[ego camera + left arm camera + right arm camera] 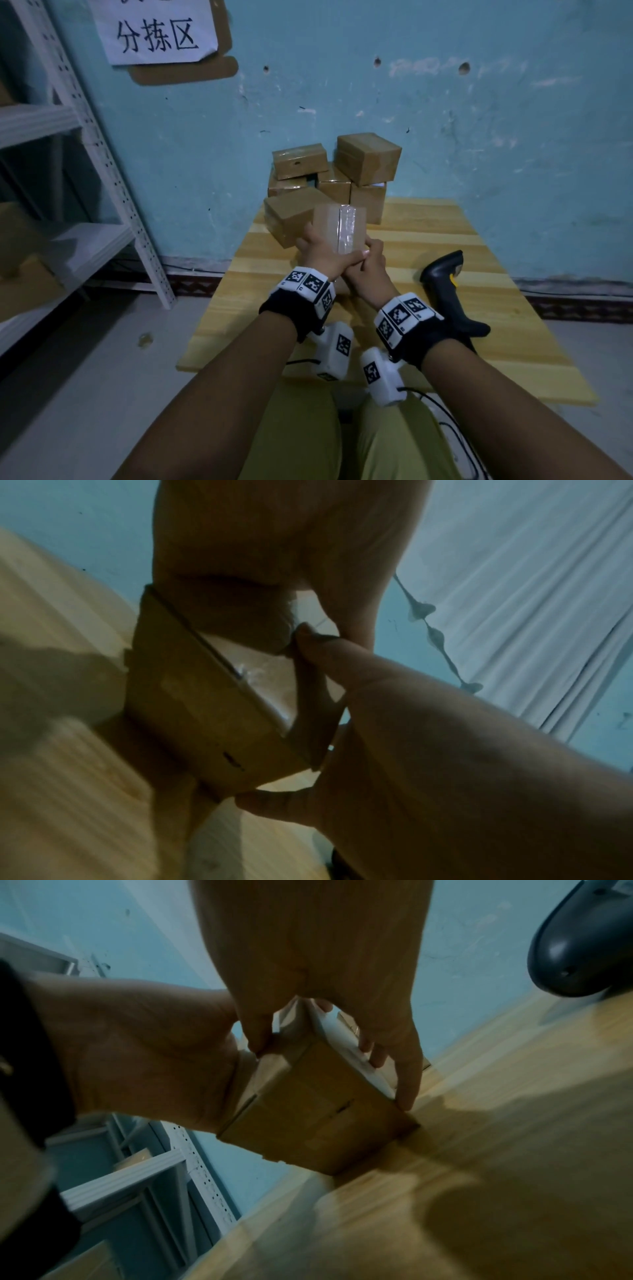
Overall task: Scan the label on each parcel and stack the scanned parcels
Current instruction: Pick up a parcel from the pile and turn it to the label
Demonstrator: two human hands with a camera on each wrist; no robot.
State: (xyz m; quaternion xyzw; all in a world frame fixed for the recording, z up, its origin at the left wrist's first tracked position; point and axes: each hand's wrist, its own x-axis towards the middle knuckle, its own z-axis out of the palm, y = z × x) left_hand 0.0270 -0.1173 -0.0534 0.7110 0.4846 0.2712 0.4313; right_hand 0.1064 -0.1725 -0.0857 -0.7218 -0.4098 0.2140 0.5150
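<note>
I hold a small brown cardboard parcel [334, 224] with a clear tape strip tilted over the wooden table [428, 246]. My left hand [317, 250] grips its left side and my right hand [370, 260] grips its right side, thumbs meeting on the near face. In the right wrist view my right hand's fingers [377, 1053] lie on a white label [342, 1039] on the parcel [308, 1110], whose lower corner is close to the tabletop. The left wrist view shows the parcel [205, 710] clamped between both hands. A black handheld scanner [448, 291] lies on the table to the right, untouched.
Several more brown parcels [366, 157] are piled at the table's far edge against the blue wall, one [291, 212] just behind my left hand. A white metal shelf rack [102, 164] stands to the left. The scanner's cable [445, 421] runs down by my lap.
</note>
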